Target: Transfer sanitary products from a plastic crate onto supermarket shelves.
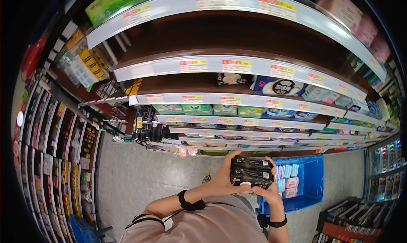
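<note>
Two black printed packs (251, 176), stacked close together, are held between both hands in front of my body. My left hand (222, 178) grips their left side, with the thumb along the near face. On their right side is my right hand (270, 182), its thumb also on the near face. Just right of the packs a blue plastic crate (313, 179) stands on the floor, holding several light blue and pink packs (292, 182). Ahead, a similar black pack (231, 78) lies on a shelf beside a dark blue and white pack (279, 86).
Long shelves with price-label rails (190, 66) run across the view, some carrying green packs (197, 109). Another shelf unit (60, 141) stands at the left. At lower left is a blue object (82, 228); a low display rack (353, 216) stands at lower right.
</note>
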`<state>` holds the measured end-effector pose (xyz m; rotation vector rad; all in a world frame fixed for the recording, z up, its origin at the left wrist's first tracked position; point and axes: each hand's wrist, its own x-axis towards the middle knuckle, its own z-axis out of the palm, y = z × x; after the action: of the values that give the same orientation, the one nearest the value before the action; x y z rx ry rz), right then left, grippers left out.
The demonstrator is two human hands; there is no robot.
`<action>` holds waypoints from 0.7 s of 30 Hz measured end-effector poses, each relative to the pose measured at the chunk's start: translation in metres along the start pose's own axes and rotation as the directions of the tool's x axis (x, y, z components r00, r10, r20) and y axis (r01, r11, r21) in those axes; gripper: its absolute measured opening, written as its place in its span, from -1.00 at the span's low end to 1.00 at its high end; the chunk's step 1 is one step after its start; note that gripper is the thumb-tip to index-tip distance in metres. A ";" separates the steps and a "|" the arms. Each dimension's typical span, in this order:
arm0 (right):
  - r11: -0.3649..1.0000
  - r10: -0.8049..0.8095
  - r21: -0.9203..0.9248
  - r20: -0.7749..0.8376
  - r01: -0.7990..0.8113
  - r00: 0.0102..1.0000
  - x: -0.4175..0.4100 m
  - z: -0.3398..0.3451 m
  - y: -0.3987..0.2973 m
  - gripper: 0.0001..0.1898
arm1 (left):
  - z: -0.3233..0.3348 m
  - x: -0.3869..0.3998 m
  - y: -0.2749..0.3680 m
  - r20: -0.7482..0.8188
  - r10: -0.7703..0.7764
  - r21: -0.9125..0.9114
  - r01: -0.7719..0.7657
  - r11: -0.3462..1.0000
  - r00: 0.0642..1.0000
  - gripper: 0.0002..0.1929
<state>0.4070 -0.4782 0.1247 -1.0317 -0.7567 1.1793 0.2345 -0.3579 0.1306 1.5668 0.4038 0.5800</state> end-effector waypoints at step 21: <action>0.946 0.315 0.107 -0.085 -0.306 0.945 0.015 -0.008 0.024 -0.03 | -0.043 -0.002 -0.014 0.090 -0.107 0.015 0.106 0.994 0.990 -0.08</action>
<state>0.4086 -0.4641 0.0987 -1.1519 -0.4642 1.4062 0.2090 -0.3232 0.1176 1.5651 0.4189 0.4236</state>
